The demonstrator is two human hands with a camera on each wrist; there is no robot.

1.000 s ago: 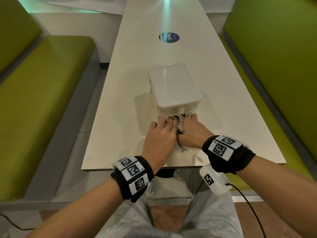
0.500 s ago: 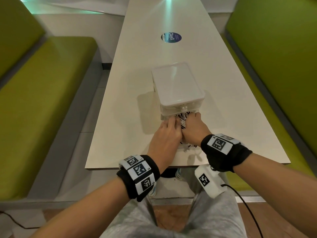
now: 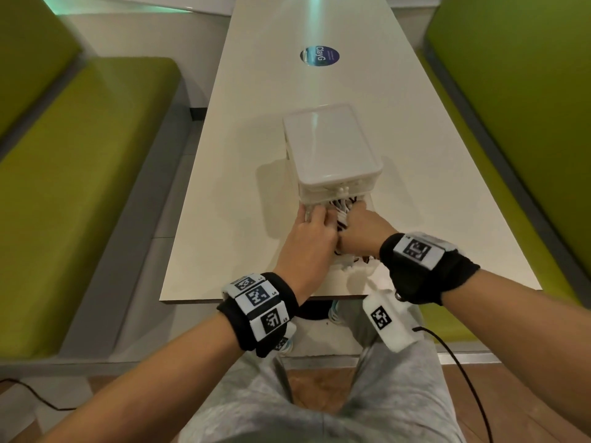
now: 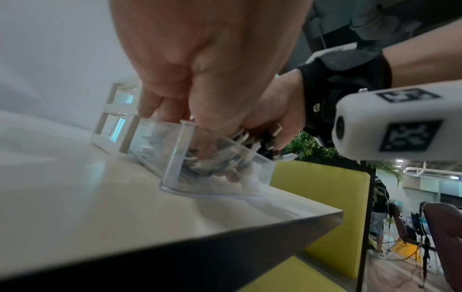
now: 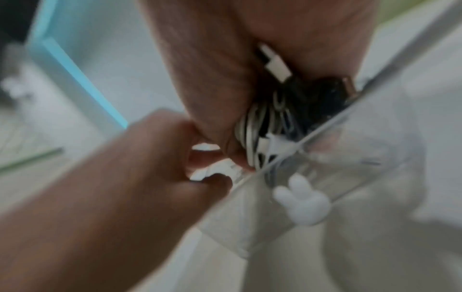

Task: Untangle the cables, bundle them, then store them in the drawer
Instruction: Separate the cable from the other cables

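A bundle of black and white cables (image 3: pixel 341 215) sits between my two hands at the mouth of a clear drawer (image 4: pixel 175 158). The drawer is pulled out of a white drawer unit (image 3: pixel 329 148) on the table. My right hand (image 3: pixel 358 211) grips the cable bundle (image 5: pixel 265 126) from above, with a white plug showing under the palm. My left hand (image 3: pixel 311 215) reaches into the drawer beside it, its fingers (image 4: pixel 160 106) curled down on the cables (image 4: pixel 240 138). The drawer front carries a white rabbit-shaped knob (image 5: pixel 301 199). The hands hide most of the bundle.
The long white table (image 3: pixel 243 174) has a round blue sticker (image 3: pixel 319 55) farther back. Its near edge (image 3: pixel 256 298) lies just behind my wrists. Green benches (image 3: pixel 80 174) run along both sides. A black wire (image 3: pixel 463 372) hangs from my right wrist camera.
Both hands have moved forward to the front of the drawer unit, pushing the cable bundle deeper into the open drawer. The unit stays in place.
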